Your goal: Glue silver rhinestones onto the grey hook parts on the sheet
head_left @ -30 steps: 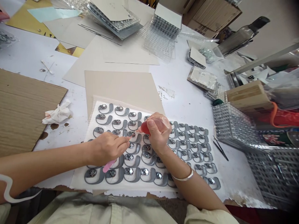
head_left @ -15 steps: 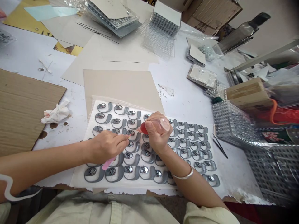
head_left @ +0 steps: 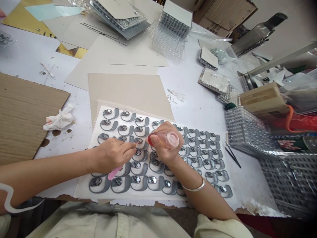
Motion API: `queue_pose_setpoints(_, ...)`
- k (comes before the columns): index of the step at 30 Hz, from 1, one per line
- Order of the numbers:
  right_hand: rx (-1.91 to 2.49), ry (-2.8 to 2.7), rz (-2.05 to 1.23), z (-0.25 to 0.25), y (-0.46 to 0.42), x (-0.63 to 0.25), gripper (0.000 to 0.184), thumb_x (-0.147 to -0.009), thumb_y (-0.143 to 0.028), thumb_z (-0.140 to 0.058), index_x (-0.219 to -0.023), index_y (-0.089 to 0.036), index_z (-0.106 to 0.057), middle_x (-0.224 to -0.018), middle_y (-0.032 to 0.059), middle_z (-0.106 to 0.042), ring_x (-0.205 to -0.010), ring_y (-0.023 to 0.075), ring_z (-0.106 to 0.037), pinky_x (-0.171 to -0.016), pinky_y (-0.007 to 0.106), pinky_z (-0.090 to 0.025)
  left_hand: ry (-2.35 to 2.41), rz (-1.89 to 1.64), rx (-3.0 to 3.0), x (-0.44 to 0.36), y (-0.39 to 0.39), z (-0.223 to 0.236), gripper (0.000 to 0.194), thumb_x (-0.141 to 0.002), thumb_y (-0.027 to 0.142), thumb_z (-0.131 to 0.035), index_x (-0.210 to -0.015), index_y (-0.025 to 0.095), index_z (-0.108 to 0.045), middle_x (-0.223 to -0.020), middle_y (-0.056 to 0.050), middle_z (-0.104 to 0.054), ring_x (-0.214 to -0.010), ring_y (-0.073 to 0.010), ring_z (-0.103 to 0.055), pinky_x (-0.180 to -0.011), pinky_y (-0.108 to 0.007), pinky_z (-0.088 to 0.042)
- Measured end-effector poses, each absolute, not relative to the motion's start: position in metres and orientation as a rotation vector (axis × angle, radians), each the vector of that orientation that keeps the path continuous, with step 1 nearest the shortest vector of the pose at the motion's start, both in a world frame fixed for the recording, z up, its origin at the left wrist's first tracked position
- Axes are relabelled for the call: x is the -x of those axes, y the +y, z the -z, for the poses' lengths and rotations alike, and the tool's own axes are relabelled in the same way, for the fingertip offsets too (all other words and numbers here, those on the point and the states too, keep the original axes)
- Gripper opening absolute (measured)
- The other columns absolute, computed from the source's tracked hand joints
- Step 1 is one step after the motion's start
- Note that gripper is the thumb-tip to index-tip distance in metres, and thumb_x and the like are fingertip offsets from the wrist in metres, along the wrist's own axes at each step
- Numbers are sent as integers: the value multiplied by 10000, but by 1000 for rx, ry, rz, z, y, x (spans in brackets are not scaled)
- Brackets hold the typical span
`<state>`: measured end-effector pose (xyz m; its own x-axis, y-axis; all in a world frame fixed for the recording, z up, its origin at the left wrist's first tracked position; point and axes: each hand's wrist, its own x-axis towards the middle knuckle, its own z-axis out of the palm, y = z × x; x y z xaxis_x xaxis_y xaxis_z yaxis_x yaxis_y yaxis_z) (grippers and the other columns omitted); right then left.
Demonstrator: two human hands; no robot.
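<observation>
Tabletop (head_left: 193, 99), white and stained, is seen from above. Along its near edge a white sheet (head_left: 83, 189) is spread, its far side laid over a beige board (head_left: 126, 87). Low over the sheet, by the right hand (head_left: 164, 152), a red-and-clear bottle (head_left: 169, 138) is clamped, thumb and fingers wrapped round it. By the left hand (head_left: 107, 155), a slim pink tool (head_left: 114, 173) is pinched, fingers together. Beneath them, grey curved pieces (head_left: 106, 186) are laid across the sheet in rows. Between the hands, the tool's tip is held at one piece's faceted stone (head_left: 139, 140); whether they touch cannot be told.
</observation>
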<state>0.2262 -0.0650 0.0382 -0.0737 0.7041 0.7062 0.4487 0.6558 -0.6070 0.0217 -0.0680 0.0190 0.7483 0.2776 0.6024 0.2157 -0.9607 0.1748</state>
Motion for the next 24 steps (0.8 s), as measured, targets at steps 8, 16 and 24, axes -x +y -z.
queue_pose_setpoints(8, 882, -1772, -271, -41, -68, -226, 112, -761, -166, -648, -719, -193, -547, -616, 14, -567, -534, 135, -487, -478, 303, -403, 425, -993, -2844, -22, -69, -19, 168, -890, 27, -405, -970, 61, -549, -884, -121, -714, -652, -152, -688, -448, -236, -554)
queue_pose_setpoints(16, 897, -1787, -290, -41, -70, -227, 89, -756, -204, -662, -796, -192, -583, -627, 15, -574, -539, 139, -492, -468, 296, -406, 438, -983, -2842, -22, -69, -16, 185, -872, 17, -412, -974, 46, -564, -897, -130, -714, -641, -166, -687, -438, -257, -561)
queue_pose_setpoints(24, 938, -1563, -508, -42, -67, -229, 95, -788, -277, -657, -739, -214, -604, -617, -2, -569, -516, 124, -522, -445, 287, -404, 406, -996, -2803, -21, -68, -17, 156, -861, 13, -468, -982, 31, -565, -888, -138, -718, -656, -179, -696, -454, -265, -571)
